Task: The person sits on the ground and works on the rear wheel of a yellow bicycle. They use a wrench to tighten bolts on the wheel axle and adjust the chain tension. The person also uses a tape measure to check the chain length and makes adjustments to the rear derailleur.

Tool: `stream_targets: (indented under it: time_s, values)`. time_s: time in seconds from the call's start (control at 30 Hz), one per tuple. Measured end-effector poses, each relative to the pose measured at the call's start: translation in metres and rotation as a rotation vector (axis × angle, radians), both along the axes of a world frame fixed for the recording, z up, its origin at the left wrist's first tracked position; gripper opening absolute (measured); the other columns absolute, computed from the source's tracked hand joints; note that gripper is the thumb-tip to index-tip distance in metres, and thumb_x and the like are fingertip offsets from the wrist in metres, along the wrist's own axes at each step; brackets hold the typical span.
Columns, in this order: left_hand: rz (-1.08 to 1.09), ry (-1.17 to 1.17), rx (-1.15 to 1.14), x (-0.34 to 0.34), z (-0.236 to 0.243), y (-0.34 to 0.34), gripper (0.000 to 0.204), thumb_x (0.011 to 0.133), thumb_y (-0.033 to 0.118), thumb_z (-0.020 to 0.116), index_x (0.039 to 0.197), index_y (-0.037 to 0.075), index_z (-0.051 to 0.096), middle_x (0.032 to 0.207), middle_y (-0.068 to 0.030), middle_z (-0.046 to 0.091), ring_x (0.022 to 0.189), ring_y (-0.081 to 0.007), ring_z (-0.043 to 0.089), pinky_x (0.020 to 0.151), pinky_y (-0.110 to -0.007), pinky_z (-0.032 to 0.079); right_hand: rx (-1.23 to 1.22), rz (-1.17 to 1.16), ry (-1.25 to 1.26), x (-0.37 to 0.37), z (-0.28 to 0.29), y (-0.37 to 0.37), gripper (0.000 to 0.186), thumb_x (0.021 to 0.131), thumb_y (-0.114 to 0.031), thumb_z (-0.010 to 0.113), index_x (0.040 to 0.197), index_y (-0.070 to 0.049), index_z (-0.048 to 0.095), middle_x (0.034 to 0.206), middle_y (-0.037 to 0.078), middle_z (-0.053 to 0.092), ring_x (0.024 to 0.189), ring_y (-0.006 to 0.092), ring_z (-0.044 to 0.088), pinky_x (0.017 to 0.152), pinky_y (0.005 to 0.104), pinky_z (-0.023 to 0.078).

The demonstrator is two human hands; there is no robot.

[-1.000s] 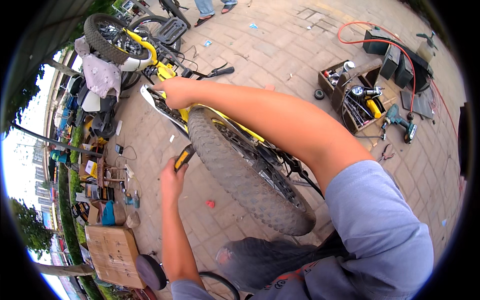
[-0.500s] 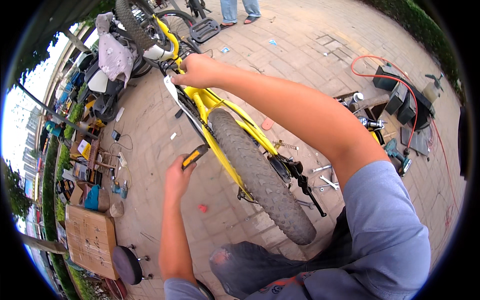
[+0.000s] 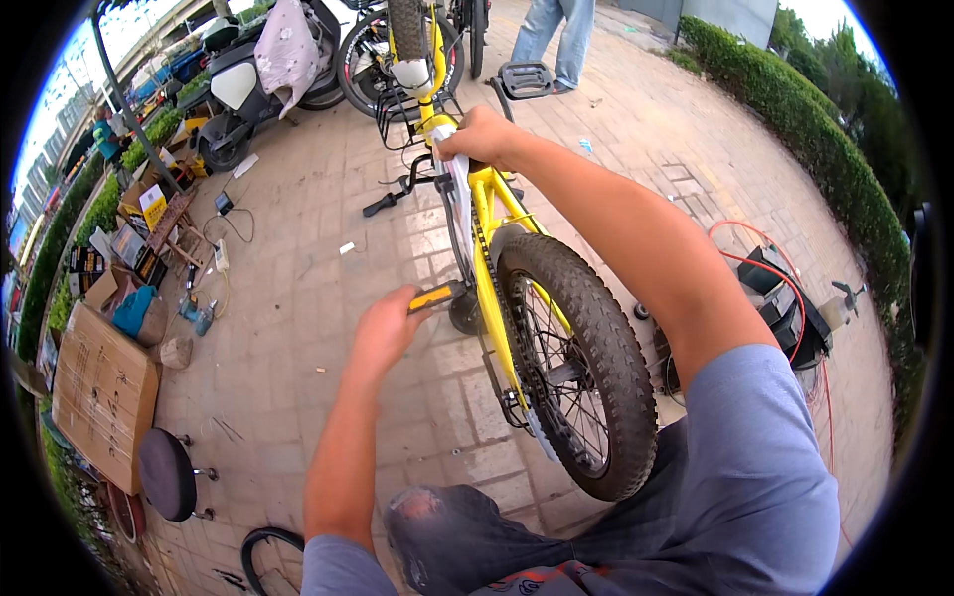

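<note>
A yellow bicycle (image 3: 494, 328) with a fat knobbly tyre (image 3: 596, 343) stands in front of me, apparently upside down. At its far end, my right hand (image 3: 484, 137) is closed round the yellow frame by the end of the white chain guard (image 3: 455, 189); its fingertips are partly hidden. My left hand (image 3: 388, 326) grips a yellow-and-black handled tool (image 3: 435, 296). This tool points toward the chain side of the frame, and I cannot tell whether its tip touches. A pedal (image 3: 527, 81) sticks up beyond my right hand.
A scooter (image 3: 238, 84) is parked at the far left. Along the left lie a carton (image 3: 104, 392), a round stool (image 3: 169, 475) and several tools. At right stand black boxes (image 3: 785, 308) with a red hose (image 3: 785, 273). A person in jeans (image 3: 556, 40) stands ahead.
The view has swung, and the bicycle now appears more upright with its wheel's spokes in sight. The yellow-and-black tool is nearer the frame. Both hands keep their holds.
</note>
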State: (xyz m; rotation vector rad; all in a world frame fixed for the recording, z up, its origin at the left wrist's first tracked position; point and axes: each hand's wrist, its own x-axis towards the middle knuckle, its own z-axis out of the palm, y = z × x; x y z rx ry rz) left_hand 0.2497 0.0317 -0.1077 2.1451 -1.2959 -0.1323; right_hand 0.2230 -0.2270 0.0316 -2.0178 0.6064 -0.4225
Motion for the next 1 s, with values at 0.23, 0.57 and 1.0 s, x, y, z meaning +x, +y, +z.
stream_targets:
  time_s: [0.23, 0.57, 1.0]
  values:
    - [-0.020, -0.058, -0.015, 0.002, -0.005, -0.002, 0.026, 0.078, 0.016, 0.069, 0.097, 0.002, 0.057, 0.086, -0.0209, 0.061, 0.081, -0.0412, 0.057, 0.066, -0.045, 0.044, 0.107, 0.005, -0.038, 0.007, -0.015, -0.020, 0.023, 0.061, -0.008, 0.075, 0.072, 0.009, 0.062, 0.070, 0.013, 0.063, 0.056, 0.0199, 0.062, 0.049, 0.0331, 0.054]
    - [-0.012, -0.084, 0.018, 0.000, 0.002, -0.002, 0.025, 0.078, 0.015, 0.069, 0.094, 0.002, 0.057, 0.084, -0.0210, 0.061, 0.080, -0.0417, 0.057, 0.066, -0.046, 0.044, 0.162, 0.026, 0.003, 0.002, -0.006, -0.010, 0.026, 0.063, -0.009, 0.077, 0.077, 0.007, 0.063, 0.077, 0.012, 0.065, 0.061, 0.0191, 0.064, 0.054, 0.0343, 0.056]
    - [-0.015, -0.056, 0.015, 0.009, -0.014, -0.004, 0.026, 0.078, 0.017, 0.068, 0.097, 0.002, 0.057, 0.085, -0.0211, 0.062, 0.081, -0.0410, 0.057, 0.068, -0.044, 0.045, -0.162, 0.253, 0.040, -0.022, -0.022, 0.005, 0.075, 0.062, -0.032, 0.083, 0.117, 0.007, 0.053, 0.108, 0.020, 0.062, 0.099, 0.0269, 0.059, 0.087, 0.0334, 0.046]
